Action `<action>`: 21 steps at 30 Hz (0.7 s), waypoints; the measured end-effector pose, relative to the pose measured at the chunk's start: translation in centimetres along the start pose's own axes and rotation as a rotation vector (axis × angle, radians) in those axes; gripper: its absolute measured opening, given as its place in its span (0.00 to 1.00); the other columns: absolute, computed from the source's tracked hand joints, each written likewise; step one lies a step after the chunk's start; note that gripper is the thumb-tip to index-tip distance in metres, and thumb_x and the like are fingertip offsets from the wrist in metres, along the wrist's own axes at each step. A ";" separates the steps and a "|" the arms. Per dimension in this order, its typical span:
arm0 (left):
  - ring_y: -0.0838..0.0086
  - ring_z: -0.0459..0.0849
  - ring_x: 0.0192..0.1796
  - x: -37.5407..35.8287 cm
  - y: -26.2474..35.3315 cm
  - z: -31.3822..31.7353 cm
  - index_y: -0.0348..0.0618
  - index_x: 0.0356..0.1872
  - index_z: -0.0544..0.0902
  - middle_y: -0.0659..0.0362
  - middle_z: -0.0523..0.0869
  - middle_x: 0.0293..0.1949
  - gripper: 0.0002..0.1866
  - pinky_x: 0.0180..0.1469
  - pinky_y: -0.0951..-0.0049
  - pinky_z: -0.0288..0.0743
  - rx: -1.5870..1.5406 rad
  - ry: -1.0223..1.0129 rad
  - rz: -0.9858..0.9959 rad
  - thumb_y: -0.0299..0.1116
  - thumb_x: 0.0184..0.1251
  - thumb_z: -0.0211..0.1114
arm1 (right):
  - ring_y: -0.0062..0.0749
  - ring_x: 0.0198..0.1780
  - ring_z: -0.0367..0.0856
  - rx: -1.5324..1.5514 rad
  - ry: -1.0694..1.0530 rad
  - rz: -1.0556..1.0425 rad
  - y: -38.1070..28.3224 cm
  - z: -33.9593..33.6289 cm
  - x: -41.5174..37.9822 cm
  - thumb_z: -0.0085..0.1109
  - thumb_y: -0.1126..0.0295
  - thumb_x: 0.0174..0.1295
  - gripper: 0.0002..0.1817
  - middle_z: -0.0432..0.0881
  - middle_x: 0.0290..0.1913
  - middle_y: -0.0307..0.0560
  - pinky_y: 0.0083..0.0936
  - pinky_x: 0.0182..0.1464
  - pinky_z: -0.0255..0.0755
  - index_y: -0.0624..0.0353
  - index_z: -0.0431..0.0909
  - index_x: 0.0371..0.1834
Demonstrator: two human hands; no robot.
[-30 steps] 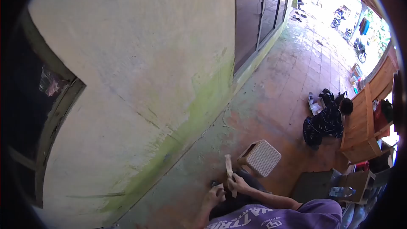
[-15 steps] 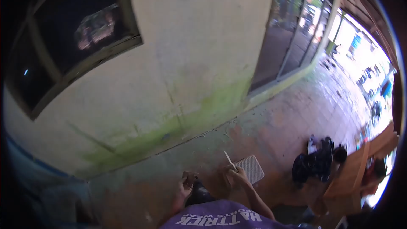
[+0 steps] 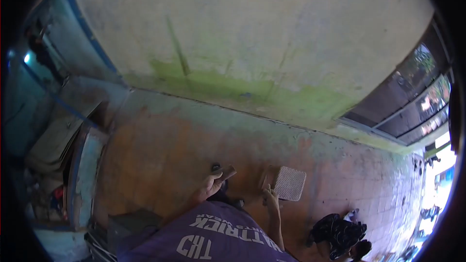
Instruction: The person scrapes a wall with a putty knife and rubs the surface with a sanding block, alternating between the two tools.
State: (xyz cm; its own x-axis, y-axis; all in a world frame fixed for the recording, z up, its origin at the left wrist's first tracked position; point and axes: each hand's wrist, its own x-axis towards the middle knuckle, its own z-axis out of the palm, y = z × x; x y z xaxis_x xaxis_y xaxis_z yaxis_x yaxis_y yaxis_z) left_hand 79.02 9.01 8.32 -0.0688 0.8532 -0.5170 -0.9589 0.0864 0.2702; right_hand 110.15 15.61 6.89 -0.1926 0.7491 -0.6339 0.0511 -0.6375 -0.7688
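My left hand [image 3: 212, 184] is closed around a flat brown block [image 3: 228, 172], which sticks out to the right past the fingers. It looks like wood, but I cannot be sure. Fingers of my right hand [image 3: 271, 197] are closed in a pinch in front of a low stool [image 3: 291, 183] with a pale woven top and a brown side. A small thin tip [image 3: 269, 187] shows at these fingers; its kind is too small to make out. Both hands are in front of my purple shirt [image 3: 223, 233], apart from each other.
A person [image 3: 340, 233] in dark patterned clothes crouches on the tiled floor at right. Ahead stands a stained wall [image 3: 272, 58] with windows. Leaning boards [image 3: 60, 140] and a blue-edged partition [image 3: 87, 174] are at left, a dark box [image 3: 128, 225] lower left.
My view has swung left and downward. The brown block now shows clearly in my left hand. A pale thin stick that stood up from my right hand is now barely visible.
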 end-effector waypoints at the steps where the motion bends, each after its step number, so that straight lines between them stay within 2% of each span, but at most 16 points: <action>1: 0.58 0.82 0.64 1.2 0.1 -4.0 0.32 0.62 0.76 0.47 0.81 0.63 0.17 0.71 0.61 0.75 -0.052 0.007 0.036 0.20 0.74 0.57 | 0.13 0.19 0.63 -0.033 -0.015 -0.025 -0.5 0.8 0.2 0.60 0.61 0.70 0.11 0.68 0.24 0.30 0.17 0.19 0.55 0.53 0.73 0.35; 3: 0.60 0.82 0.64 0.3 1.6 -6.3 0.34 0.63 0.75 0.49 0.81 0.63 0.18 0.71 0.63 0.75 -0.120 0.006 0.098 0.21 0.74 0.57 | 0.13 0.18 0.62 -0.087 -0.037 -0.078 -1.6 2.5 0.6 0.60 0.57 0.72 0.13 0.68 0.23 0.30 0.18 0.19 0.54 0.53 0.73 0.34; 4: 0.61 0.82 0.64 -0.4 2.6 -5.7 0.34 0.64 0.75 0.49 0.82 0.62 0.19 0.71 0.64 0.75 -0.141 -0.002 0.125 0.22 0.75 0.57 | 0.13 0.17 0.59 -0.083 -0.033 -0.062 -3.8 4.3 -0.6 0.58 0.52 0.74 0.18 0.67 0.22 0.29 0.18 0.17 0.51 0.53 0.73 0.32; 7: 0.63 0.82 0.65 -0.9 5.1 -5.8 0.36 0.65 0.75 0.51 0.82 0.62 0.19 0.70 0.64 0.75 -0.162 0.014 0.196 0.23 0.75 0.57 | 0.11 0.18 0.58 -0.067 -0.032 -0.007 -5.8 7.0 -0.2 0.57 0.48 0.75 0.20 0.63 0.21 0.27 0.18 0.18 0.51 0.53 0.77 0.34; 8: 0.63 0.82 0.65 -0.9 6.2 -6.4 0.37 0.65 0.75 0.51 0.82 0.63 0.19 0.70 0.64 0.75 -0.159 0.030 0.216 0.23 0.75 0.57 | 0.11 0.18 0.57 -0.099 -0.052 -0.046 -5.9 7.8 0.5 0.56 0.47 0.76 0.20 0.61 0.20 0.26 0.18 0.18 0.50 0.51 0.76 0.33; 11: 0.65 0.84 0.61 -2.8 10.6 -4.9 0.40 0.59 0.78 0.54 0.84 0.59 0.15 0.66 0.63 0.79 -0.137 0.088 0.215 0.24 0.73 0.61 | 0.11 0.17 0.58 -0.069 -0.031 -0.010 -6.5 11.5 2.5 0.56 0.47 0.76 0.21 0.62 0.20 0.26 0.18 0.18 0.51 0.51 0.75 0.30; 12: 0.65 0.84 0.61 -2.9 12.2 -5.2 0.41 0.59 0.78 0.55 0.84 0.59 0.15 0.66 0.63 0.78 -0.098 0.103 0.246 0.26 0.74 0.62 | 0.12 0.18 0.63 -0.119 0.039 -0.044 -6.9 13.2 3.1 0.58 0.49 0.75 0.21 0.65 0.20 0.27 0.18 0.19 0.56 0.51 0.75 0.29; 15: 0.66 0.84 0.61 -4.1 16.7 -7.4 0.42 0.62 0.77 0.56 0.84 0.58 0.18 0.66 0.63 0.78 0.019 0.186 0.313 0.33 0.75 0.64 | 0.15 0.17 0.67 -0.255 0.057 -0.030 -7.7 17.6 5.0 0.59 0.52 0.73 0.18 0.68 0.19 0.30 0.19 0.18 0.60 0.53 0.76 0.31; 17: 0.68 0.84 0.59 -4.9 20.1 -8.5 0.43 0.63 0.76 0.56 0.84 0.57 0.20 0.65 0.63 0.77 0.102 0.270 0.342 0.38 0.75 0.65 | 0.15 0.18 0.68 -0.333 0.017 -0.098 -7.6 20.0 6.4 0.61 0.57 0.70 0.13 0.69 0.20 0.30 0.18 0.20 0.62 0.54 0.76 0.33; 19: 0.70 0.84 0.58 -5.5 22.4 -10.2 0.43 0.64 0.76 0.56 0.83 0.57 0.23 0.62 0.63 0.79 0.601 0.277 0.558 0.43 0.74 0.66 | 0.15 0.19 0.69 -0.325 0.005 -0.115 -8.2 22.7 6.3 0.62 0.61 0.68 0.11 0.70 0.20 0.31 0.18 0.21 0.63 0.55 0.76 0.33; 21: 0.70 0.84 0.57 -4.7 25.1 -11.8 0.43 0.64 0.75 0.56 0.82 0.58 0.26 0.58 0.64 0.81 0.813 0.373 0.514 0.47 0.74 0.67 | 0.14 0.21 0.70 -0.222 0.016 -0.094 -9.5 25.3 5.2 0.62 0.66 0.66 0.09 0.71 0.22 0.32 0.19 0.22 0.64 0.57 0.76 0.32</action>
State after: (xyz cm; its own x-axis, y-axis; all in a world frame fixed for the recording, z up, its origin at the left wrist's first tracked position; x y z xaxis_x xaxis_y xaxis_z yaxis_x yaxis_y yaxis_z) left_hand 51.99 1.16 7.97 -0.6317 0.6836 -0.3657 -0.3235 0.1962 0.9256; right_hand 83.87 21.00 13.04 -0.1910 0.8069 -0.5589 0.2485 -0.5111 -0.8228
